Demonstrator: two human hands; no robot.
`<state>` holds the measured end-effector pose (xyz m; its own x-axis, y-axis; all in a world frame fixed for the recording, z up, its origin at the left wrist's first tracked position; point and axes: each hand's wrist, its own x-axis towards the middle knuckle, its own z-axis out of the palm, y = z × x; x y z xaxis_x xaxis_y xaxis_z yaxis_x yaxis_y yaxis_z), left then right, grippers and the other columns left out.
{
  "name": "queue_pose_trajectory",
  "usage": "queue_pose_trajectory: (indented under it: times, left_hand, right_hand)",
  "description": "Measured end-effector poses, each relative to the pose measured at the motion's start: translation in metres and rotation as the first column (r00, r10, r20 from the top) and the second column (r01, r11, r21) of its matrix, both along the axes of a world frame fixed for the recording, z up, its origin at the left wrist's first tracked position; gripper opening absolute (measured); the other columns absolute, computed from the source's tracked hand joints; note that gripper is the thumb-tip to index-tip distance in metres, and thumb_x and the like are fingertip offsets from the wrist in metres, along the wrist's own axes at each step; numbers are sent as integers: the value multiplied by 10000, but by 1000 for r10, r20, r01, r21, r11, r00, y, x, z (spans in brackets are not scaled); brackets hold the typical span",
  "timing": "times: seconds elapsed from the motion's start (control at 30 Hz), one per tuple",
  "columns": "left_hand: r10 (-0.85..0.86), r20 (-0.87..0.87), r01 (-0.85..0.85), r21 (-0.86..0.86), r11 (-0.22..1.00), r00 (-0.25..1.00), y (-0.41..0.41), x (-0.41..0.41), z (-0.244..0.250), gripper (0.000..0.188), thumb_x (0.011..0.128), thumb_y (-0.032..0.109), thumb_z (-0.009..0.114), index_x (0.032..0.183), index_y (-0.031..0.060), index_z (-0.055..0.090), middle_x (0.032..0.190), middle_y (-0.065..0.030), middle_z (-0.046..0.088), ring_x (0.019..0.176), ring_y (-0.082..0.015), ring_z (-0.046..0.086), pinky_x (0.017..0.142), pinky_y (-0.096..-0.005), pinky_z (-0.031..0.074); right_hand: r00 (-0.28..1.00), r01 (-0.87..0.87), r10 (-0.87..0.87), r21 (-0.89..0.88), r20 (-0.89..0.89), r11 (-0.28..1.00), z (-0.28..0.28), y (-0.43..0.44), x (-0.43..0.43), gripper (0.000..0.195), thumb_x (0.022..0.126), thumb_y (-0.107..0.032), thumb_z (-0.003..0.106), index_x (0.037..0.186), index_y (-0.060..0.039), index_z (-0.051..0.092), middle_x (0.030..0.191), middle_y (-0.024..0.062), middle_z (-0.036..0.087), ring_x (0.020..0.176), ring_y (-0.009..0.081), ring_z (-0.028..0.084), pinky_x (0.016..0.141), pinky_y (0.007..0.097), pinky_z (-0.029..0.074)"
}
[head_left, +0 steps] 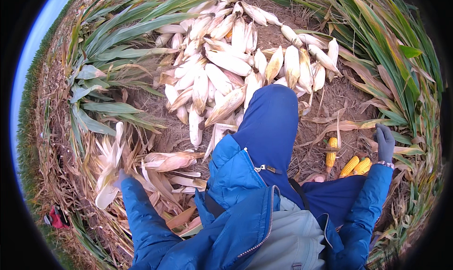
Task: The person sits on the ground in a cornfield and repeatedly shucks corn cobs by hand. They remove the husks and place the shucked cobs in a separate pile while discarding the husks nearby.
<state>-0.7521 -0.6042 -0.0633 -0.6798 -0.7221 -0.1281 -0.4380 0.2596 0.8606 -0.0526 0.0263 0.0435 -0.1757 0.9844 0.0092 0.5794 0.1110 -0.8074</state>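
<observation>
My left hand (122, 178), in a grey glove, is at the lower left against a bunch of pale, peeled corn husks (108, 179). Its fingers are blurred and partly hidden, so their grip on the husks does not show. On the other side, my gloved right hand (385, 142) is raised with bent fingers and the thumb apart, and nothing shows in it. Near it on the ground lie a bare yellow corn cob (331, 155) and two more husked cobs (349, 166) beside my leg. A large heap of corn ears in pale husks (226, 63) lies before me.
Cut green corn stalks and leaves lie at the left (109, 57) and right (396, 68). Dry loose husks (159, 188) cover the ground by my left arm. My bent knee (272, 107) stands against the heap's near edge. A red item (58, 217) lies at the far lower left.
</observation>
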Motion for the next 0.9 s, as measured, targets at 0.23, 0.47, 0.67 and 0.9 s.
queue_pose_trajectory:
  times: [0.23, 0.47, 0.67, 0.9]
  left_hand:
    - [-890, 225, 864, 236, 445, 397, 153, 80, -118, 317, 835, 236, 699, 1084, 69, 599, 760, -49, 615, 569, -142, 611, 441, -268, 448]
    - [-781, 589, 960, 277, -44, -205, 278, 155, -159, 732, 724, 574, 681, 1163, -4, 592, 1063, -241, 636, 1026, -335, 617, 900, -379, 470]
    - [-784, 617, 993, 115, -2, -73, 302, 174, -150, 1008, 690, 563, 717, 1392, -20, 289, 1385, -296, 414, 1227, -409, 488, 1019, -402, 414]
    - [-924, 380, 842, 485, 236, 41, 310, 162, -212, 1097, 614, 476, 783, 1424, -36, 250, 1367, -290, 441, 1261, -391, 468, 1044, -380, 385]
  right_hand:
    - [995, 72, -66, -79, 72, 994, -14, -4, 38, 191, 912, -111, 600, 1067, -16, 661, 916, 10, 630, 710, 72, 550, 632, 228, 465]
    - [983, 81, -58, -128, 174, 988, -20, -35, 83, 196, 907, -99, 602, 1074, -14, 659, 922, 7, 641, 708, 61, 555, 621, 217, 465]
    - [977, 176, -146, -204, 153, 963, -6, -61, 98, 191, 924, -126, 586, 1079, -37, 655, 908, 8, 650, 676, 81, 586, 606, 227, 487]
    - [956, 229, -174, -231, 238, 946, -6, -77, 98, 189, 911, -133, 601, 1055, -25, 658, 855, 29, 648, 656, 113, 606, 601, 257, 504]
